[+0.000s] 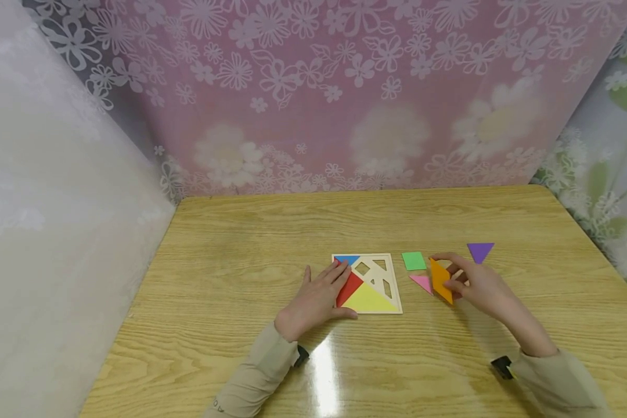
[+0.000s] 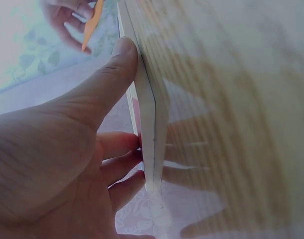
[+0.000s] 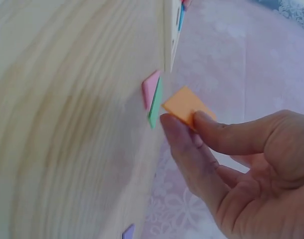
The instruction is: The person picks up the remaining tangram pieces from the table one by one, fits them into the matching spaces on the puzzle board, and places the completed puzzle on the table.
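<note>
A square wooden tangram board (image 1: 395, 284) lies on the table with blue (image 1: 347, 259), red (image 1: 350, 288) and yellow (image 1: 370, 298) pieces in it. My left hand (image 1: 316, 296) rests on its left part, fingers spread over the blue and red pieces, thumb along the near edge. To the right of the board, my right hand (image 1: 480, 287) pinches an orange parallelogram piece (image 1: 440, 281) between thumb and fingers, tilted up off the table. In the right wrist view the thumb lies on the orange piece's (image 3: 186, 105) face.
Between the board and my right hand lie a green square piece (image 1: 414, 261) and a pink piece (image 1: 422, 283). Beyond the right hand is a purple triangle (image 1: 480, 252). The wooden table (image 1: 230, 261) meets a flowered pink curtain (image 1: 313, 116) at its far edge.
</note>
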{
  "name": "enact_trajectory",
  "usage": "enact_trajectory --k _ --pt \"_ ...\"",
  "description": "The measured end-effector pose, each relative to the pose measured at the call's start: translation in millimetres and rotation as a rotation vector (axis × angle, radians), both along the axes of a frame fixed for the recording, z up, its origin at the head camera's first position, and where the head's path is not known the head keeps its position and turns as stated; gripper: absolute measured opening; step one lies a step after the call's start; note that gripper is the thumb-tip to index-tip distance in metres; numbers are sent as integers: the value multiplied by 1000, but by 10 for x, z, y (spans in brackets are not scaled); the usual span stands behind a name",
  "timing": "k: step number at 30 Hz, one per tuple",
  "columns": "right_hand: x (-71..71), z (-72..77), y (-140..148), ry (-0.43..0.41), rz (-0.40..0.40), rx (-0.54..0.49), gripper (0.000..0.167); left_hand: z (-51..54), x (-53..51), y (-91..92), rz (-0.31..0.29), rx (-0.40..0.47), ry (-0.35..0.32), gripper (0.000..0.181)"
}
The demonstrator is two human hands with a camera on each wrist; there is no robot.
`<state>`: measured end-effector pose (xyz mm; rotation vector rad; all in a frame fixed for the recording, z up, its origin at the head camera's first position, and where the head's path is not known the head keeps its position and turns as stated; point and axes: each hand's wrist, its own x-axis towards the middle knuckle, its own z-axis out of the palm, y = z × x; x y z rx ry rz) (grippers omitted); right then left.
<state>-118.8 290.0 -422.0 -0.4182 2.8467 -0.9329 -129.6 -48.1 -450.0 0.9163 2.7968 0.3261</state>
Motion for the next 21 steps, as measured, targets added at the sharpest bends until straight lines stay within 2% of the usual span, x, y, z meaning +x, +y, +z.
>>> enact_trajectory --k 5,12,18,21 --pt "-63 49 -116 -17 29 -82 58 -4 -6 7 0 -13 9 95" --pt "-143 51 -264 -26 51 -135 56 -11 -5 5 0 -8 10 95" --pt "-183 47 -382 -37 61 -144 54 -6 -5 3 3 2 4 94" --pt "-202 36 -447 -9 61 -117 54 -7 -5 3 1 -2 7 94"
